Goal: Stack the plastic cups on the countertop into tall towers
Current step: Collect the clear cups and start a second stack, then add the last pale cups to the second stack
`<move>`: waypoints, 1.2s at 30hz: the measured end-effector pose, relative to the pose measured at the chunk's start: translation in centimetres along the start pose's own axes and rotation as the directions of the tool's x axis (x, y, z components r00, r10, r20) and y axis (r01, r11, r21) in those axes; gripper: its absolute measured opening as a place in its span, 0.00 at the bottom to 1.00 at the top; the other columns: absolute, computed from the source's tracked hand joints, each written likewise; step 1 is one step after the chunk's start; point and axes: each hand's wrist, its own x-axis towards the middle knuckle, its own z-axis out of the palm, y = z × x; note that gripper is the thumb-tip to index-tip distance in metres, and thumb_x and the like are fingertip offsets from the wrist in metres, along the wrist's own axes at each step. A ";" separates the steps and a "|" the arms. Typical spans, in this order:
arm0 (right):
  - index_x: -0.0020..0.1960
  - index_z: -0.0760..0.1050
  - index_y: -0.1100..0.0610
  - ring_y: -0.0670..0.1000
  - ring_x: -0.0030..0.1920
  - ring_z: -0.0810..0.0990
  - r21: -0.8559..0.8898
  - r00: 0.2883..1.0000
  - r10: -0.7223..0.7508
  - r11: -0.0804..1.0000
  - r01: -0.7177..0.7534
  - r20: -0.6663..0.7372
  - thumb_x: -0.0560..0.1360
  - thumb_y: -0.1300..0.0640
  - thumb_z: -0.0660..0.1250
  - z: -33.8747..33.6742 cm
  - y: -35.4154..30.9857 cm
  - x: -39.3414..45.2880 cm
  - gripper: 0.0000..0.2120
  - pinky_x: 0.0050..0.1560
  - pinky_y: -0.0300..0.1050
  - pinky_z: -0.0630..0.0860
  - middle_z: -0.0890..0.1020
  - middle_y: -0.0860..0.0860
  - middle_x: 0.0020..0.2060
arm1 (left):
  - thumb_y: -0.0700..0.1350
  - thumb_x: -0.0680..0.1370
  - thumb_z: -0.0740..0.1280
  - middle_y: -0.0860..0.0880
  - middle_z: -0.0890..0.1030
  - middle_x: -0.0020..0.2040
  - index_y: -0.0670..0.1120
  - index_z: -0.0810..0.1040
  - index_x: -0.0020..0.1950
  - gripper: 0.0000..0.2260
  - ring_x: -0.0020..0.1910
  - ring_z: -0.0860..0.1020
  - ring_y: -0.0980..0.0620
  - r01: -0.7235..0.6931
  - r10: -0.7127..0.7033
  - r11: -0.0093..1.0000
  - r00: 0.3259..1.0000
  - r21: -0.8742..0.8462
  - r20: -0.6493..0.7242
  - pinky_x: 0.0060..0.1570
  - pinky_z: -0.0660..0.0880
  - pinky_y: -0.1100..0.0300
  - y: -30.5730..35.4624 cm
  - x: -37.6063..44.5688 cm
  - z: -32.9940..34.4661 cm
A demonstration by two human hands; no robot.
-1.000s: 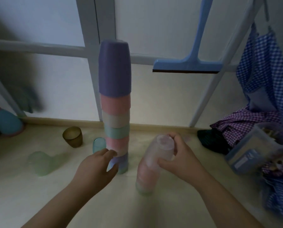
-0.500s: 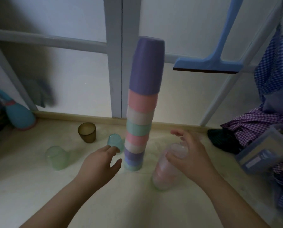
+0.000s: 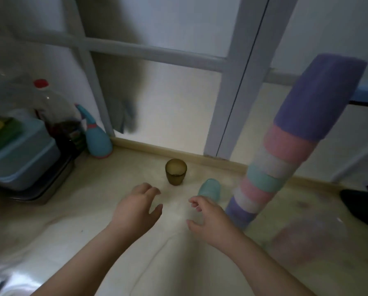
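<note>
A tall tower of cups (image 3: 285, 150), purple on top with pink, white and teal bands below, stands on the beige countertop (image 3: 93, 221) at the right. A shorter, blurred stack of pale pink cups (image 3: 307, 242) stands in front of it. A brown cup (image 3: 176, 171) stands upright near the back edge. A teal cup (image 3: 209, 190) sits upside down beside it. My left hand (image 3: 136, 208) hovers open in front of the brown cup. My right hand (image 3: 210, 221) is open just before the teal cup, holding nothing.
At the left stand a blue lidded box (image 3: 18, 154) on a metal tray, a clear bottle with a red cap (image 3: 44, 99) and a small blue bottle (image 3: 97, 139). A window frame (image 3: 232, 103) backs the counter. A dark object (image 3: 362, 206) lies at the right edge.
The view has swung left. My right hand has let go of the short pink stack and moved left toward the teal cup. My left hand has come away from the tower's base.
</note>
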 end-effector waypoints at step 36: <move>0.68 0.57 0.59 0.63 0.59 0.72 -0.115 0.816 0.527 0.818 -0.563 -0.238 0.72 0.58 0.67 1.6 3.5 10.1 0.29 0.57 0.51 0.72 0.67 0.61 0.62 | 0.56 0.69 0.70 0.49 0.75 0.59 0.50 0.64 0.64 0.27 0.53 0.74 0.50 0.077 -0.061 0.996 0.947 -0.038 0.315 0.49 0.75 0.58 -4.7 7.7 3.2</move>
